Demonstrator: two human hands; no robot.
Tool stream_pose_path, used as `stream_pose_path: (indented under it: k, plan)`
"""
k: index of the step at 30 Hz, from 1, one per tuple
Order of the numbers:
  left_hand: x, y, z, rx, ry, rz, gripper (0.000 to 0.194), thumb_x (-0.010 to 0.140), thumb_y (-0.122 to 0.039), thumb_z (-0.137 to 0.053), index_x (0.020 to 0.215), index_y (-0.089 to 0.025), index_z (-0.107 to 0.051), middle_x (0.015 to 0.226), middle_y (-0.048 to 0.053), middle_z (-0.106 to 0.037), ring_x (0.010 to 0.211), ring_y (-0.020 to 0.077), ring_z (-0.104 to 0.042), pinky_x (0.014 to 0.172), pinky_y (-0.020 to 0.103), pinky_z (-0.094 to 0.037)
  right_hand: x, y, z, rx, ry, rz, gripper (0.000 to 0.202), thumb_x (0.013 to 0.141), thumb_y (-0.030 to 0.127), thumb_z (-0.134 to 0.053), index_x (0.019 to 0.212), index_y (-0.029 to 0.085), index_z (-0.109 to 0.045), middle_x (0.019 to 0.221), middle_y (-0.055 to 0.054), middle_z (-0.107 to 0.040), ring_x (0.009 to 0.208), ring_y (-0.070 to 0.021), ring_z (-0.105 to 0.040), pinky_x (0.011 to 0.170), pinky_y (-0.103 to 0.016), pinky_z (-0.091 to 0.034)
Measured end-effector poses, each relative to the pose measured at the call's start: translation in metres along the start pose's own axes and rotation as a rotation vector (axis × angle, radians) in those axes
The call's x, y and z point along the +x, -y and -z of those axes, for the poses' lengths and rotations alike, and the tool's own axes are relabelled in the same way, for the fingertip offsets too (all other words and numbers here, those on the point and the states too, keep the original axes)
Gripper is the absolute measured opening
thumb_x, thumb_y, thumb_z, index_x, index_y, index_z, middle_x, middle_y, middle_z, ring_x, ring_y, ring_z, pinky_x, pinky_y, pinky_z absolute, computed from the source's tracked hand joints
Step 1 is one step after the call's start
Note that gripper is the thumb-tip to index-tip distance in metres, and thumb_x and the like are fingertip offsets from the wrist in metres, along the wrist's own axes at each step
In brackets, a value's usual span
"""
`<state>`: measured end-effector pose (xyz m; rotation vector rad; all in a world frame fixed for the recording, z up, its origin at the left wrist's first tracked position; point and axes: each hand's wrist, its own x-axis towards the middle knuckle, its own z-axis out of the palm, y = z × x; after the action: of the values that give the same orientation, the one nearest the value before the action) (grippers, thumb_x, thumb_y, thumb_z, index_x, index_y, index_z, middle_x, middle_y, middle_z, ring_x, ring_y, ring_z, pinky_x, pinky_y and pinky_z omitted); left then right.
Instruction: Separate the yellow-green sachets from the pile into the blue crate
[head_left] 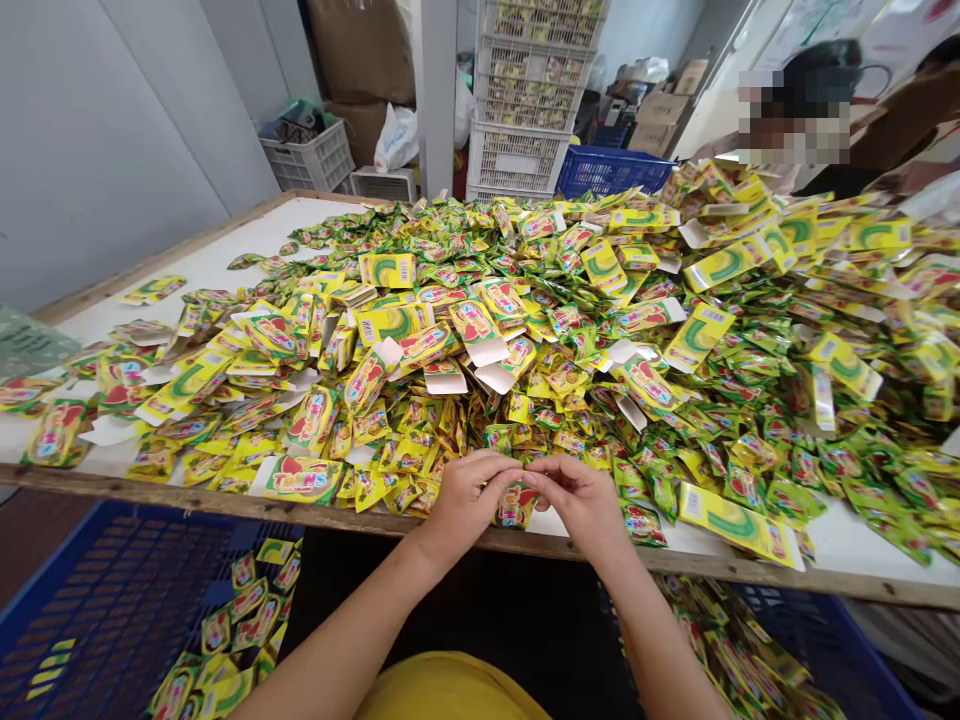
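Observation:
At the near edge of the table, a small printed candy box (514,507) with colourful lettering is held upright between my two hands. My left hand (470,492) pinches its top from the left side. My right hand (577,494) has thumb and fingers closed at the same top end, the fingertips of both hands almost meeting. The fingers cover the box's upper end, so its flap is hidden. Small wrapped candies (405,450) in yellow and green wrappers lie just beyond my hands. A flat-lying box (300,480) marked with red and white letters rests to the left.
A white table (259,228) with a wooden rim bears heaped candies and unfilled-looking yellow boxes (739,525). Blue baskets (97,600) with packed boxes stand below on both sides. Stacked white crates (517,160) and a blue crate (615,172) are behind. Another person (817,90) is at far right.

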<state>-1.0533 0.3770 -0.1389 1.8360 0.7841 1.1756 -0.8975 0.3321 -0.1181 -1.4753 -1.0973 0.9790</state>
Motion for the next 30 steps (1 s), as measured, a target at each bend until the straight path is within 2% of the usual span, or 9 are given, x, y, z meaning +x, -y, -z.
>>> stream_pose_path:
  k: [3, 6, 12, 17, 20, 23, 26, 28, 30]
  plan:
    - [0.005, -0.003, 0.003, 0.002, 0.042, 0.006, 0.014, 0.087, -0.021, -0.060, 0.090, -0.018, -0.074, 0.082, 0.005, -0.073, 0.075, 0.0143, -0.067, 0.071, 0.024, -0.052, 0.004, 0.004, 0.003, -0.026, 0.086, -0.006, 0.025, 0.067, 0.041, -0.077, 0.071, 0.018, -0.070, 0.056, 0.001, -0.062, 0.045, -0.0113, -0.053, 0.045, -0.025, -0.050]
    - [0.004, -0.001, 0.006, -0.007, 0.050, -0.058, 0.014, 0.086, -0.019, -0.062, 0.093, -0.017, -0.074, 0.087, 0.005, -0.073, 0.079, 0.0142, -0.068, 0.074, 0.024, -0.054, 0.005, 0.000, 0.007, -0.062, 0.107, 0.067, 0.021, 0.069, 0.039, -0.076, 0.074, 0.018, -0.072, 0.065, -0.002, -0.067, 0.055, -0.0142, -0.060, 0.052, -0.027, -0.053]
    - [-0.016, 0.013, 0.006, 0.038, 0.009, -0.302, 0.030, 0.083, -0.008, -0.063, 0.110, -0.019, -0.067, 0.105, 0.008, -0.070, 0.096, 0.0152, -0.066, 0.089, 0.028, -0.054, -0.012, -0.014, 0.008, -0.217, 0.035, 0.405, 0.007, 0.080, 0.023, -0.070, 0.086, 0.023, -0.073, 0.086, -0.004, -0.071, 0.083, -0.0188, -0.066, 0.075, -0.033, -0.054]
    - [-0.030, 0.017, 0.005, 0.049, 0.159, -0.364, 0.040, 0.083, -0.009, -0.064, 0.121, -0.020, -0.060, 0.117, 0.012, -0.063, 0.107, 0.0180, -0.061, 0.092, 0.032, -0.053, -0.046, -0.027, 0.003, -0.375, -0.037, 0.655, 0.032, 0.086, 0.009, -0.056, 0.111, 0.025, -0.068, 0.114, -0.009, -0.064, 0.102, -0.0203, -0.060, 0.088, -0.036, -0.049]
    - [-0.029, 0.015, 0.001, 0.082, 0.277, -0.345, 0.041, 0.088, -0.008, -0.055, 0.127, -0.021, -0.056, 0.111, 0.012, -0.062, 0.104, 0.0173, -0.060, 0.088, 0.031, -0.053, -0.049, -0.032, 0.014, -0.321, 0.004, 0.560, 0.024, 0.088, 0.015, -0.056, 0.104, 0.025, -0.071, 0.110, -0.008, -0.065, 0.100, -0.0208, -0.061, 0.085, -0.035, -0.050]
    - [-0.027, 0.007, 0.003, 0.061, 0.187, -0.309, 0.039, 0.089, -0.009, -0.054, 0.124, -0.024, -0.059, 0.105, 0.009, -0.062, 0.097, 0.0153, -0.061, 0.084, 0.028, -0.053, -0.020, -0.034, 0.036, -0.255, -0.175, 0.348, 0.019, 0.089, 0.030, -0.055, 0.087, 0.022, -0.072, 0.083, -0.005, -0.067, 0.081, -0.0196, -0.063, 0.074, -0.033, -0.050]
    - [-0.036, -0.009, 0.027, 0.065, -0.072, -0.201, 0.039, 0.086, -0.010, -0.060, 0.122, -0.026, -0.062, 0.098, 0.005, -0.063, 0.087, 0.0128, -0.062, 0.078, 0.024, -0.053, 0.025, -0.039, 0.056, -0.418, -0.412, 0.239, 0.031, 0.080, 0.045, -0.064, 0.094, 0.018, -0.070, 0.082, -0.005, -0.063, 0.067, -0.0177, -0.058, 0.066, -0.034, -0.048]
    - [-0.054, -0.021, 0.062, 0.177, -0.223, -0.099, 0.036, 0.084, -0.013, -0.063, 0.117, -0.028, -0.065, 0.097, 0.003, -0.063, 0.085, 0.0131, -0.062, 0.075, 0.025, -0.053, 0.047, -0.046, 0.063, -0.577, -0.405, 0.240, 0.039, 0.070, 0.051, -0.071, 0.088, 0.017, -0.068, 0.083, -0.006, -0.061, 0.066, -0.0177, -0.056, 0.065, -0.034, -0.046]
    - [-0.085, -0.027, 0.110, 0.372, -0.365, 0.035, 0.028, 0.082, -0.020, -0.066, 0.108, -0.032, -0.070, 0.099, 0.000, -0.064, 0.085, 0.0149, -0.062, 0.077, 0.028, -0.053, 0.057, -0.052, 0.068, -0.643, -0.373, 0.243, 0.038, 0.065, 0.052, -0.074, 0.074, 0.018, -0.063, 0.075, -0.003, -0.058, 0.064, -0.0170, -0.052, 0.062, -0.032, -0.044]
